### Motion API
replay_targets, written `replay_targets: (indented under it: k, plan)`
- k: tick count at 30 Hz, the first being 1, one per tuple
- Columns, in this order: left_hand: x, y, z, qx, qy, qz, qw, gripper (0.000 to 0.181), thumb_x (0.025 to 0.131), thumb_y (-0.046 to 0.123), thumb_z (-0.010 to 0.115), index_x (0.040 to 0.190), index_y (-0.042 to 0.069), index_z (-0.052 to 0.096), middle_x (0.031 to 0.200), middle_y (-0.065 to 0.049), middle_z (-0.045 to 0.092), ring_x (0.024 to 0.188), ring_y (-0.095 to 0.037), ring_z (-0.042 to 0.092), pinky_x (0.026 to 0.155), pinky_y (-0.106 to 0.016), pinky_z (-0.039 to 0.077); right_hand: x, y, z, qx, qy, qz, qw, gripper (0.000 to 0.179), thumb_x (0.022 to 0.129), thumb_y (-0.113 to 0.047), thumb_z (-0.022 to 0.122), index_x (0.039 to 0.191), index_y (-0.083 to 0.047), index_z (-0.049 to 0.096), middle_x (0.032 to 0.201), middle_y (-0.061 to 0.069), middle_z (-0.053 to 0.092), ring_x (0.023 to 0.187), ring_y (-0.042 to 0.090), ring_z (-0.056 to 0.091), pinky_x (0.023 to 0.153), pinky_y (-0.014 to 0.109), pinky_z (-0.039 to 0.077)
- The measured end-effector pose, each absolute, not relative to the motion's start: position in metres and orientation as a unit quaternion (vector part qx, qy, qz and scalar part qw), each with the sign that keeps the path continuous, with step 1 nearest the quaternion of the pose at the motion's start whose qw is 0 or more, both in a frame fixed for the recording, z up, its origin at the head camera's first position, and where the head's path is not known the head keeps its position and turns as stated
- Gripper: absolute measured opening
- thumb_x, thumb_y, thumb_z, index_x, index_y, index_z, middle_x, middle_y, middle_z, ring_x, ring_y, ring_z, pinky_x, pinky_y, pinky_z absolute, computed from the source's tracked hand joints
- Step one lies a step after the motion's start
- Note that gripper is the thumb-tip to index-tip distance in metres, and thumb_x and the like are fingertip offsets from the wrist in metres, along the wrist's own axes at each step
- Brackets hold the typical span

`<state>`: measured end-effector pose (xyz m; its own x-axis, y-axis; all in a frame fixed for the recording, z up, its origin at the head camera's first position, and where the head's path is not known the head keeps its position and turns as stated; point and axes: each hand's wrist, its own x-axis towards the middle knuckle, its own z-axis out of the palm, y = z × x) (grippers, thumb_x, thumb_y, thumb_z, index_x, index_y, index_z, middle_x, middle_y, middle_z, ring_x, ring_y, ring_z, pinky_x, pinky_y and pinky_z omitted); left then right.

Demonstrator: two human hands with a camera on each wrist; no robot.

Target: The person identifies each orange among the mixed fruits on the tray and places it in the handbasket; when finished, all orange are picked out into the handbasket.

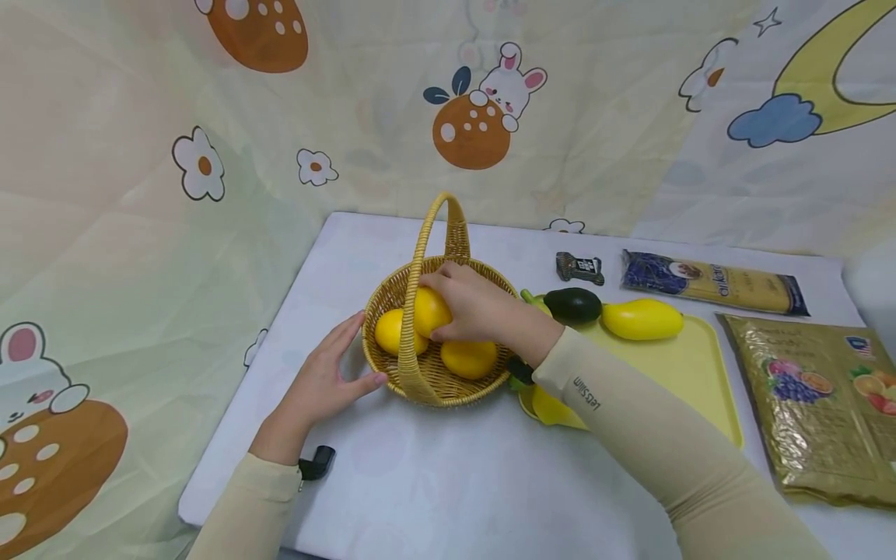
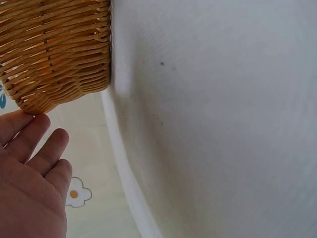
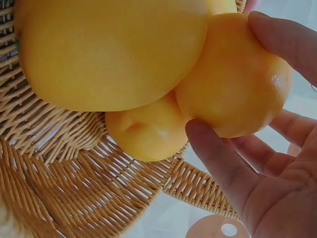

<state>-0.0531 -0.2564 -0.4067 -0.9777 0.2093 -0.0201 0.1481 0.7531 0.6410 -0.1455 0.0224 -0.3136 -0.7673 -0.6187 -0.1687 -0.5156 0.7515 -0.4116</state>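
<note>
A woven basket (image 1: 442, 398) with a tall arched handle stands on the white table and has several round yellow-orange fruits inside. My right hand (image 1: 477, 302) reaches into it beside the handle and grips one yellow-orange fruit (image 1: 432, 313); in the right wrist view, thumb and fingers curl round that fruit (image 3: 237, 79). Two more fruits, one on the left (image 1: 390, 330) and one nearer me (image 1: 469, 359), lie in the basket. My left hand (image 1: 323, 381) is at the basket's left side, its straight fingertips touching the wicker (image 2: 59, 54) in the left wrist view.
Right of the basket lies a yellow tray (image 1: 700, 373) with a dark green fruit (image 1: 574, 306) and a long yellow fruit (image 1: 642, 320). Behind it are a small dark packet (image 1: 579, 268) and a blue-and-gold package (image 1: 714, 282). A gold candy bag (image 1: 812, 412) is far right.
</note>
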Motion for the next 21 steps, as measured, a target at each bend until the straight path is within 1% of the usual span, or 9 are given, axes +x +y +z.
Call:
replay_targets:
  k: [8,16,21]
  plan:
    - [-0.053,-0.256,-0.406,0.094,0.935,0.338,0.045,0.111,0.081,0.066,0.081,0.168,0.032,0.021,0.174,0.003,0.027,0.16,-0.03,0.028,0.126,-0.063,0.031,-0.144,0.026,-0.313,-0.312,0.923,-0.175,0.143,0.087,0.086,-0.038,0.087,0.159,-0.018,0.044,0.151,0.011,0.048,0.133,0.027,0.051,0.112,0.043,0.053]
    - [-0.053,-0.255,-0.406,0.091,0.935,0.34,0.047,0.111,0.081,0.066,0.081,0.168,0.032,0.022,0.174,0.003,0.026,0.161,-0.031,0.027,0.125,-0.065,0.031,-0.139,0.044,-0.297,-0.29,0.926,-0.204,0.129,0.084,0.088,-0.048,0.083,0.159,-0.027,0.043,0.157,0.007,0.044,0.142,0.027,0.046,0.119,0.048,0.047]
    - [-0.053,-0.255,-0.407,0.09,0.937,0.334,0.042,0.111,0.08,0.066,0.082,0.168,0.032,0.023,0.174,0.002,0.027,0.16,-0.032,0.028,0.125,-0.066,0.031,-0.135,0.064,-0.291,-0.274,0.931,-0.217,0.106,0.081,0.091,-0.049,0.079,0.16,-0.024,0.043,0.158,0.008,0.043,0.145,0.028,0.044,0.122,0.049,0.044]
